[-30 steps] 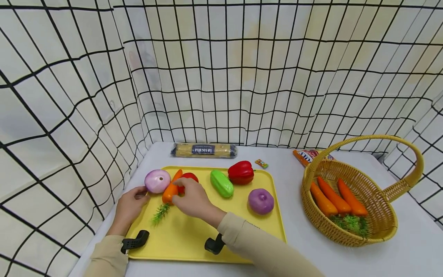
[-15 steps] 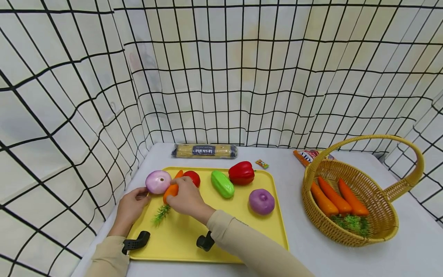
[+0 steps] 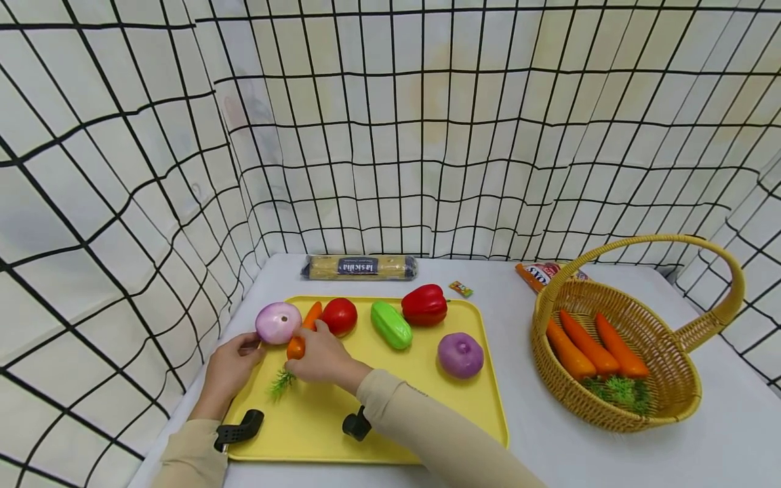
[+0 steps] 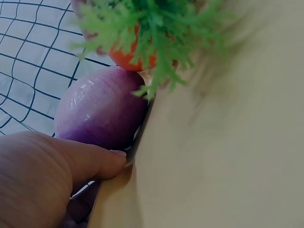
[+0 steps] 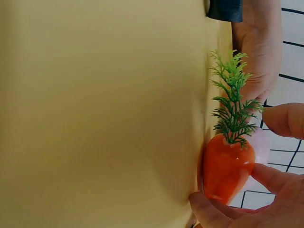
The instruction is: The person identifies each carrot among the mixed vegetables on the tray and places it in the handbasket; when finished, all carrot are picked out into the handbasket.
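Observation:
A carrot (image 3: pixel 312 315) with green leaves lies on the left of the yellow tray (image 3: pixel 439 420). My right hand (image 3: pixel 323 357) holds it from above, fingers curled about its thick end; in the right wrist view they touch the carrot (image 5: pixel 227 166) on both sides, while the thumb stands near the leaves (image 5: pixel 232 102). My left hand (image 3: pixel 228 369) grips the tray's left rim, thumb (image 4: pixel 107 159) over the edge beside a pale purple onion (image 3: pixel 278 323). A red tomato (image 3: pixel 339 316) sits just right of the carrot.
Farther right on the tray are a green cucumber (image 3: pixel 392 325), a red bell pepper (image 3: pixel 425 305) and a purple onion (image 3: pixel 460 355). A wicker basket (image 3: pixel 689 400) with 3 carrots stands at right. Behind lie a pasta pack (image 3: pixel 360 267), a small wrapper (image 3: pixel 461 289) and a snack bag (image 3: pixel 539 274). Black netting surrounds the table.
My right hand has shifted slightly left and toward me along the carrot, uncovering the tomato. My left hand stays at the tray rim.

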A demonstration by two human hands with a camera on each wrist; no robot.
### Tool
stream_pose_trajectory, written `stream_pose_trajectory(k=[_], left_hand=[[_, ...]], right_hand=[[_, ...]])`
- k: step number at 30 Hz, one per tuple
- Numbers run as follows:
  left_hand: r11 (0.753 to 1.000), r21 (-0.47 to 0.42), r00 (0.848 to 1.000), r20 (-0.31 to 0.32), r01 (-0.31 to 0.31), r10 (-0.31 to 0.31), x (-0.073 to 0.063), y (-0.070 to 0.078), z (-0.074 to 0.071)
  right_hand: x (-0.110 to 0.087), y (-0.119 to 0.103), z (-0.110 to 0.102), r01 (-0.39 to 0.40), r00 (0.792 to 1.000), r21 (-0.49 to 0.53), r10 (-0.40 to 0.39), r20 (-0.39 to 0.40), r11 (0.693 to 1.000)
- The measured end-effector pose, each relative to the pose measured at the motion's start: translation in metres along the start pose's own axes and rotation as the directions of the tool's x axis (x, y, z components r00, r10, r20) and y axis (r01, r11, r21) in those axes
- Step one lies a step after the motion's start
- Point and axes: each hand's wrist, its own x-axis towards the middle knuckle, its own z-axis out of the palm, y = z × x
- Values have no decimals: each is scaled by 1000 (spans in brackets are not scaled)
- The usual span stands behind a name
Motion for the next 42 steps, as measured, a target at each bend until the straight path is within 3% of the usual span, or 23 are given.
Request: stream_pose_trajectory(k=[6,22,28,34,42], left_hand=[[1000,-7,1000,8,3,-3,0,3,1],[1000,6,1000,-22,-2,2,0,1,2],[1000,-2,1000,-28,-13,12,1,1,3],[1000,2,999,-35,-19,19,1,2,3],[1000,10,999,-29,-19,19,0,-1,2]], right_hand=[[-4,2,2,-31,999,45,31,11,999],[-13,15,8,-48,997,249,62,-52,967],[-13,19,9,-59,991,236,85,-102,970],[-17,21,4,-91,989,240,115,-89,967],[-32,26,-6,-52,992,249,78,-95,967]])
